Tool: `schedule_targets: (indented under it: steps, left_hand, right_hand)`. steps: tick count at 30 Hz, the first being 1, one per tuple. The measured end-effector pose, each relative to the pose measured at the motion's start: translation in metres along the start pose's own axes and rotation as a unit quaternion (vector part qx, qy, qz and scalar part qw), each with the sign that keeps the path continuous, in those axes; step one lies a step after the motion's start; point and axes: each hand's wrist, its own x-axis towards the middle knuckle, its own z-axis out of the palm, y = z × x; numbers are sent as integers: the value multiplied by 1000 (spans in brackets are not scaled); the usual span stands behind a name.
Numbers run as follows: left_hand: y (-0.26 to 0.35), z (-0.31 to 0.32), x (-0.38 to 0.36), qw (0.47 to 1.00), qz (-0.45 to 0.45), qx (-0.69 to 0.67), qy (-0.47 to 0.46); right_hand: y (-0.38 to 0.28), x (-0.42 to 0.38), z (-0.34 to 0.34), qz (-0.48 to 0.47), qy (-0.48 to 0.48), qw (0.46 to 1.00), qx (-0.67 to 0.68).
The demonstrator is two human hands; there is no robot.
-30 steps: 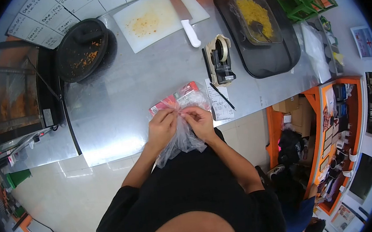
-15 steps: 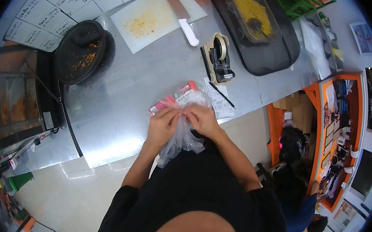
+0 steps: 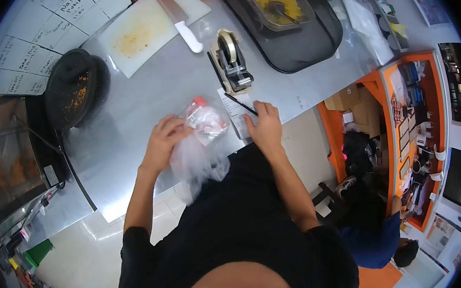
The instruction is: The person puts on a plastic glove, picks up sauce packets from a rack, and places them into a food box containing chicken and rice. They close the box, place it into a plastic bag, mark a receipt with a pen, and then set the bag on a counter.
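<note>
A clear plastic bag [image 3: 198, 155] with red and white packets [image 3: 205, 119] inside lies at the steel counter's front edge, its loose end hanging toward my body. My left hand [image 3: 163, 143] has its fingers curled on the left side of this bag. To the right of the bag, my right hand [image 3: 266, 127] is beside a printed paper slip [image 3: 237, 116], thumb and fingers apart. A black pen [image 3: 240, 103] lies slanted across the slip, one end close to the fingers of that hand.
A tape dispenser [image 3: 232, 61] stands beyond the slip. Farther back, a white-handled knife [image 3: 188, 37] rests on a white cutting board [image 3: 129, 46]. A black tray [image 3: 309, 44] holds a tub of yellow food [image 3: 275, 0]. At left sits a round black lid [image 3: 72, 86]. A person [image 3: 370, 241] is at lower right.
Both hands were together at the gathered neck of the bag. Now my right hand has left it and moved right to the slip and pen. The whole view has shifted and turned.
</note>
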Motion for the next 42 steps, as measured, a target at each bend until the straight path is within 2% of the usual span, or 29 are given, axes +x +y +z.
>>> schedule_targets:
  steps: [1,3,5,7,9,11,12,13,15,17,19,20,21,23,25,26,27,28,29,30,31,32,33,35,36,38,39,41,42]
  left_hand:
    - [-8,8,-4,997,-38,-44,53]
    - [-11,20,-12,989,-71,-79,102]
    - [7,25,-26,962,-138,125,201]
    - [40,34,-20,913,-138,172,343]
    - [62,44,-9,897,-185,159,369]
    - [72,58,-1,853,-285,32,437]
    - [75,56,5,845,-308,39,436]
    - [76,56,9,841,-312,45,440]
    - [77,54,10,841,-335,-22,426]
    - [69,62,11,826,-300,-44,475]
    - [65,63,8,798,-304,-171,491]
    - [66,63,3,796,-309,-171,492]
    - [66,62,0,811,-320,-164,462]
    - [69,46,0,821,-328,-161,438]
    - [78,17,-1,872,-303,-202,327]
    - [79,2,-4,866,-310,-206,333]
    - [79,-13,-9,856,-321,-291,282]
    - [77,-25,-16,839,-323,-373,230]
    - [76,-33,-25,835,-326,-376,235]
    - [75,-39,-34,823,-294,-411,260]
    - [72,-43,-46,807,-262,-446,285]
    - [59,-36,-65,813,-288,-390,323]
    - [56,-27,-76,810,-291,-392,325]
    - [56,-8,-100,600,-328,-373,627]
    - [55,4,-109,595,-330,-376,629]
    - [59,19,-120,594,-295,-386,641]
    - [67,28,-115,630,-351,-369,586]
    - [80,41,-88,720,-341,-318,514]
    - [84,49,-78,713,-331,-354,506]
  right_hand:
    - [7,4,4,-2,3,1000,4]
    - [23,9,15,-20,-150,987,-50]
    - [36,16,2,-56,-148,987,-23]
    - [49,23,-23,-40,-192,981,-8]
    - [69,31,-29,-11,-198,980,-9]
    - [78,38,-24,-12,-63,995,-80]
    - [81,41,-18,-50,-8,998,-41]
    - [70,41,-16,-56,-9,998,-34]
    - [37,35,-14,158,-167,957,179]
    - [39,23,10,109,-167,967,162]
    - [40,17,21,214,-204,908,297]
    - [43,13,25,261,-210,870,362]
    - [48,6,24,260,-213,870,360]
    - [38,2,-8,346,-268,740,510]
    - [19,-6,-49,319,-289,754,496]
    - [8,-9,-68,291,-346,731,511]
    - [-3,-14,-81,265,-401,703,523]
    - [-16,-19,-87,218,-454,700,506]
    - [-30,-22,-86,169,-503,694,487]
    - [-47,-24,-75,72,-512,695,500]
    - [-68,-21,-65,-3,-540,727,425]
    - [-86,-29,-47,-52,-500,765,402]
    - [-104,-36,-33,-52,-505,763,400]
    - [-133,-46,-12,-6,-389,740,549]
    - [-138,-51,-1,-7,-394,740,545]
    - [-135,-64,20,61,-360,824,434]
    - [-130,-71,27,59,-362,825,429]
    - [-119,-80,39,71,-301,867,390]
    - [-113,-83,41,55,-307,870,381]
